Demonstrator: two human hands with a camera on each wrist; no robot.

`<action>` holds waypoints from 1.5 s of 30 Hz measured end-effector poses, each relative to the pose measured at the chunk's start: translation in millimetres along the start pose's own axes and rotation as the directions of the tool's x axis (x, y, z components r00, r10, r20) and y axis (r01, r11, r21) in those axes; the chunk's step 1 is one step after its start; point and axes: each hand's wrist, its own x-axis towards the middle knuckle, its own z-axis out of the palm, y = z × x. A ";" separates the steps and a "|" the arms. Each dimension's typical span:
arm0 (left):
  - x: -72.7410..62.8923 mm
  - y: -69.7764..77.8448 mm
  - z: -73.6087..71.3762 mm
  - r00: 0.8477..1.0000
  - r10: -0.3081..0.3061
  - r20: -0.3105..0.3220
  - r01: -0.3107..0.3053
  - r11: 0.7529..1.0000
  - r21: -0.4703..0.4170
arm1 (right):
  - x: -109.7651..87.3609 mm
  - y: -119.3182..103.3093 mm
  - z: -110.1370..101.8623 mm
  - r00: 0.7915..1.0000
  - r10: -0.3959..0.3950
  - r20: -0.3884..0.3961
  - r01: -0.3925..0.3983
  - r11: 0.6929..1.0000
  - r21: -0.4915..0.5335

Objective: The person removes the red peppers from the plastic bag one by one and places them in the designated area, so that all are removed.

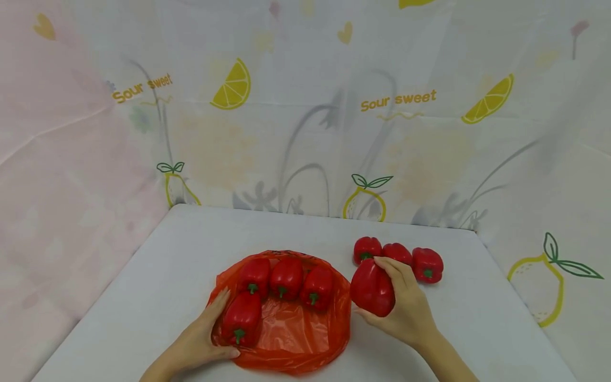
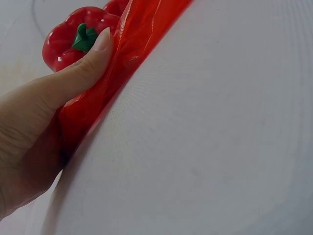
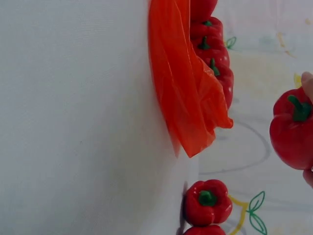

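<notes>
My right hand (image 1: 406,307) grips a red bell pepper (image 1: 372,288) above the table, just right of an orange-red plastic bag (image 1: 296,363). The right wrist view shows this held pepper (image 3: 293,129) with its green stem, only fingertips visible beside it. My left hand (image 1: 202,337) holds the left side of the bag, thumb over the near rim, fingers along the far-left edge; the left wrist view hides most of those fingers. Inside the opened bag lie several red bell peppers, one (image 1: 242,319) near my left hand and a row (image 1: 286,278) along the back.
Behind my right hand, three more bell peppers (image 1: 427,265) stand on the white table (image 1: 191,239). A fabric backdrop (image 1: 305,132) printed with lemons and lettering hangs around the table's back and sides.
</notes>
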 end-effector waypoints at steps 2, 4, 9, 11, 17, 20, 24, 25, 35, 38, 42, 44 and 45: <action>-0.3 -0.3 0.3 1.000 0.019 -0.009 -0.019 1.000 0.008 | -1.9 2.1 -1.6 1.000 0.005 -0.002 -0.005 1.000 -0.007; -0.6 -0.8 0.7 0.999 0.034 -0.018 -0.034 0.999 0.012 | -3.8 4.4 -3.1 1.000 0.005 -0.003 -0.006 1.000 -0.020; -0.6 -1.4 0.5 0.999 0.048 -0.022 -0.048 0.999 0.010 | -7.4 12.2 -5.3 1.000 -0.003 -0.002 0.003 0.998 -0.061; -0.5 -1.4 0.0 0.999 0.042 -0.024 -0.042 0.999 0.012 | -8.5 16.0 -4.5 1.000 0.010 0.022 -0.008 0.996 -0.085; -0.2 -0.9 -0.6 1.000 0.019 -0.011 -0.018 1.000 0.010 | -14.0 27.8 3.6 0.978 0.119 0.170 -0.103 0.989 -0.101; 0.2 -0.3 -0.2 1.000 0.021 -0.006 -0.021 1.000 0.004 | -15.7 32.8 8.7 0.963 0.157 0.220 -0.142 0.987 -0.082; 0.0 -0.1 0.3 1.000 0.019 -0.011 -0.019 1.000 0.001 | -14.5 37.5 14.3 0.939 0.192 0.284 -0.185 0.981 -0.051; -0.1 -0.3 0.4 1.000 0.019 -0.012 -0.019 1.000 0.000 | -14.3 38.6 15.5 0.930 0.204 0.305 -0.200 0.979 -0.044; -0.7 0.1 1.3 1.000 0.013 -0.008 -0.013 1.000 -0.006 | -13.7 45.8 25.0 0.806 0.347 0.479 -0.419 0.907 0.048; -0.7 0.6 1.2 1.000 0.012 -0.012 -0.012 1.000 0.000 | -14.8 46.2 26.6 0.811 0.332 0.482 -0.391 0.920 0.025; -0.5 0.6 0.9 1.000 0.013 -0.012 -0.013 1.000 0.005 | -16.5 46.2 27.4 0.839 0.296 0.456 -0.322 0.946 -0.022; -0.3 -0.1 0.9 1.000 0.011 -0.010 -0.011 1.000 0.008 | -17.1 45.9 27.4 0.847 0.291 0.444 -0.304 0.952 -0.044; -0.2 -0.4 0.9 1.000 0.010 -0.009 -0.010 1.000 0.011 | -17.1 45.8 27.4 0.851 0.289 0.438 -0.301 0.953 -0.045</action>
